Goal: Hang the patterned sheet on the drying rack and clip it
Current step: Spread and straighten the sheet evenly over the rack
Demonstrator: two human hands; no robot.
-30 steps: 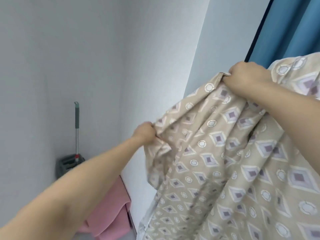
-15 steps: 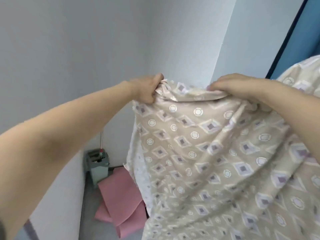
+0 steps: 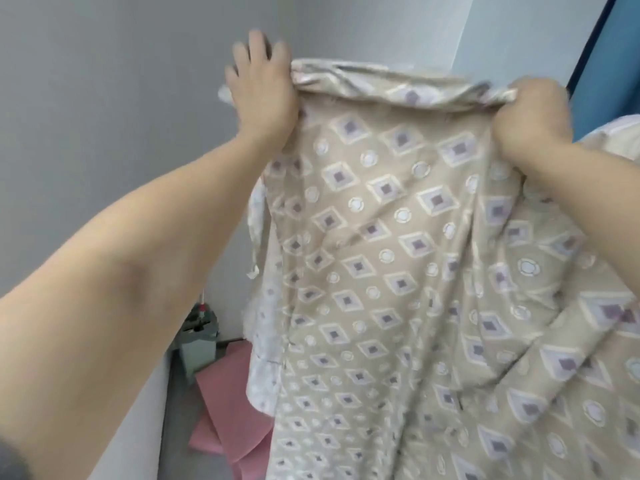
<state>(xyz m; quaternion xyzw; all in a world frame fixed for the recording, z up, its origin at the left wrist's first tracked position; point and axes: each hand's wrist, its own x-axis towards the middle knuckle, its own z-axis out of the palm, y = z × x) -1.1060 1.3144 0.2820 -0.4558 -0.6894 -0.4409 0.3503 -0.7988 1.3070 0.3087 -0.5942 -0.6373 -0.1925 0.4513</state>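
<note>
Low on the left, one grey-green mop bucket [image 3: 200, 344] is standing on the floor against the wall, and just beside it one pink mat [image 3: 228, 407] is lying folded. Above them the left hand [image 3: 260, 95] is reaching up with its fingers spread and nearly straight, the palm side pressing against the bunched top edge of the one patterned sheet [image 3: 398, 271]; whether the thumb is pinching the cloth behind cannot be told. The sheet is hanging in front of the person, its top edge gathered into a roll between the two hands and the rest falling in long folds toward the floor. At the right end of that roll the right hand [image 3: 535, 116] is gripping the edge in a closed fist. At the far right one blue curtain [image 3: 616, 57] is showing. No drying rack and no clips are appearing in view, so the sheet seems to be in the lifting-and-spreading step, not yet draped. The next move is probably calling for carrying the top edge over a rack bar, evenly, while keeping the right-hand grip firm.
</note>
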